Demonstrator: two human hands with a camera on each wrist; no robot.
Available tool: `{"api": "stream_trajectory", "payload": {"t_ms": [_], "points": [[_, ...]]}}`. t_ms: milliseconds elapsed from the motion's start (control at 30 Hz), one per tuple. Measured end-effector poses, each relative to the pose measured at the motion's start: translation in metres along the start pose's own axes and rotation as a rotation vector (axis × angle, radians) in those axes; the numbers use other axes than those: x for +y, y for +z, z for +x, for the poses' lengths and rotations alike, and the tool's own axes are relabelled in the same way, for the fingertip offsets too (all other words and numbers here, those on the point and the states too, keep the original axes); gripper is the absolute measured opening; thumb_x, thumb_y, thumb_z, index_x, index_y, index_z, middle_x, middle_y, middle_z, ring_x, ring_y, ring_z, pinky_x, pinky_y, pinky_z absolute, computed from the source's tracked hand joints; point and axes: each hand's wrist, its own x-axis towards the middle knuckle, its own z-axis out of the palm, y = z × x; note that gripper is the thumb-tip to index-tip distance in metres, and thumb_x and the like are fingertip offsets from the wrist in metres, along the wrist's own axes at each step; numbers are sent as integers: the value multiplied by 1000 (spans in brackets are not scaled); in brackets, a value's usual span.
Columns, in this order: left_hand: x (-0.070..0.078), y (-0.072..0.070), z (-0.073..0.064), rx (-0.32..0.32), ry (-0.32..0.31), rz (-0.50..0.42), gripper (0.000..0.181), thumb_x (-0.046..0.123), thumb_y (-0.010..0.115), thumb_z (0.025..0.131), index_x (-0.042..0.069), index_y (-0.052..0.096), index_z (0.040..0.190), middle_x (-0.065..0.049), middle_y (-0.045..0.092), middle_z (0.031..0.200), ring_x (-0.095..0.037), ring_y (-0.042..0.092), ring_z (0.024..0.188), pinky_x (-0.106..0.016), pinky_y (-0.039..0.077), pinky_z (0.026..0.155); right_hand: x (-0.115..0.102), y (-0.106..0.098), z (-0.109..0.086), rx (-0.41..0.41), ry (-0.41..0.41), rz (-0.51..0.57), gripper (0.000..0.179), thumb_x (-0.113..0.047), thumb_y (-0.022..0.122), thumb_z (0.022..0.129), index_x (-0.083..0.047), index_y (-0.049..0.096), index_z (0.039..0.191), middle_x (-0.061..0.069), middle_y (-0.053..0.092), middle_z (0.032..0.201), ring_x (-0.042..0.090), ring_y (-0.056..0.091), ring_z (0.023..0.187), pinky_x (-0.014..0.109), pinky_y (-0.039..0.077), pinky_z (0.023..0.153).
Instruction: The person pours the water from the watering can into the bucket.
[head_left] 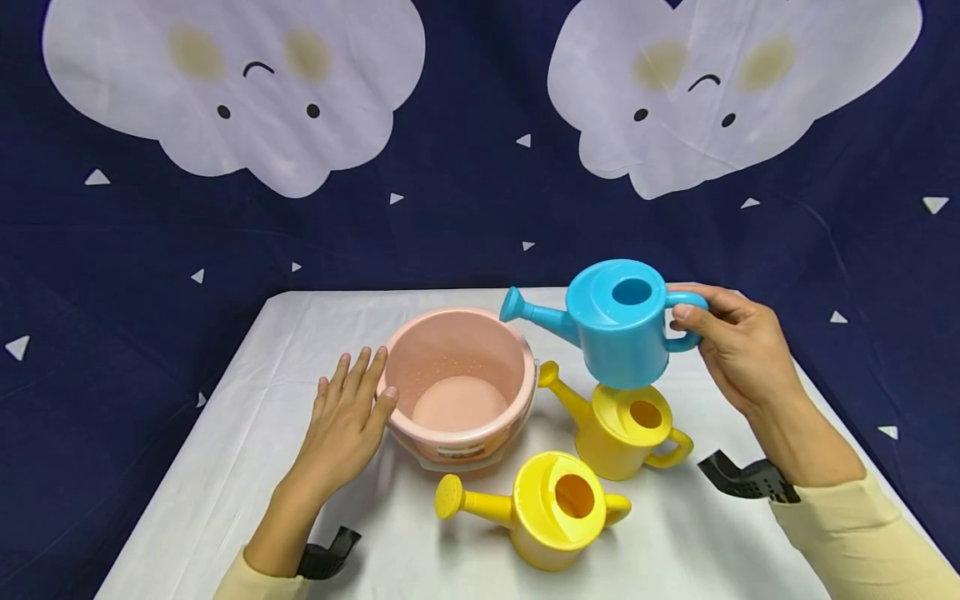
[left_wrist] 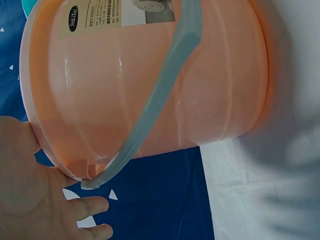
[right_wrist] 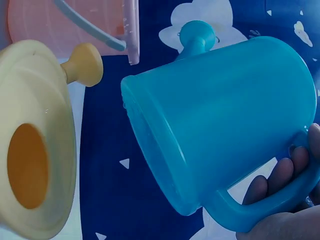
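My right hand [head_left: 742, 350] grips the handle of a blue watering can [head_left: 626, 333], its fingers curled through the loop in the right wrist view. The can is held up above the table, its spout pointing left toward a pink bucket [head_left: 457, 433]. Fingers extended, my left hand [head_left: 345, 421] touches the bucket's left rim; the left wrist view shows the bucket's grey handle [left_wrist: 155, 110] hanging down its side. Below the blue can stands a yellow watering can [head_left: 618, 433]. Nearer the front is a second yellow watering can [head_left: 555, 512], also with its spout to the left.
A white cloth covers the table [head_left: 247, 433]. Behind it hangs a dark blue backdrop [head_left: 465, 225] with white clouds and small triangles. Black straps [head_left: 750, 479] circle both wrists. Small drops dot the bucket's inner wall.
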Motion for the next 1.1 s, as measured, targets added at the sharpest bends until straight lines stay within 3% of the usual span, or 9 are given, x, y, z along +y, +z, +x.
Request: {"api": "stream_trajectory", "payload": {"t_ms": [300, 700, 933, 1100], "points": [[1, 0, 0, 16, 6, -1, 58, 50, 24, 101, 27, 12, 153, -12, 14, 159, -35, 0, 148, -63, 0, 114, -7, 2, 1, -46, 3, -54, 29, 3, 62, 87, 10, 61, 115, 0, 69, 107, 14, 55, 97, 16, 49, 78], [1, -1, 0, 8, 4, -4, 59, 51, 24, 101, 27, 11, 153, -12, 13, 160, -35, 0, 148, -63, -1, 114, -14, 9, -2, -102, 20, -89, 27, 4, 60, 88, 4, 64, 115, -1, 69, 109, 12, 56, 95, 17, 49, 79], [1, 0, 0, 15, 5, -3, 58, 50, 24, 101, 28, 11, 153, -11, 14, 160, -35, 0, 148, -63, 0, 114, -17, 13, -2, -103, 28, -169, 30, 0, 62, 88, 8, 61, 117, -2, 69, 111, 12, 59, 108, 14, 49, 87], [1, -1, 0, 14, 7, -2, 58, 50, 24, 101, 27, 11, 153, -12, 14, 160, -35, 0, 148, -63, 0, 114, -20, 16, -1, -94, 33, -225, 31, -3, 63, 88, 9, 60, 116, -4, 69, 110, 11, 58, 109, 13, 48, 87]]}}
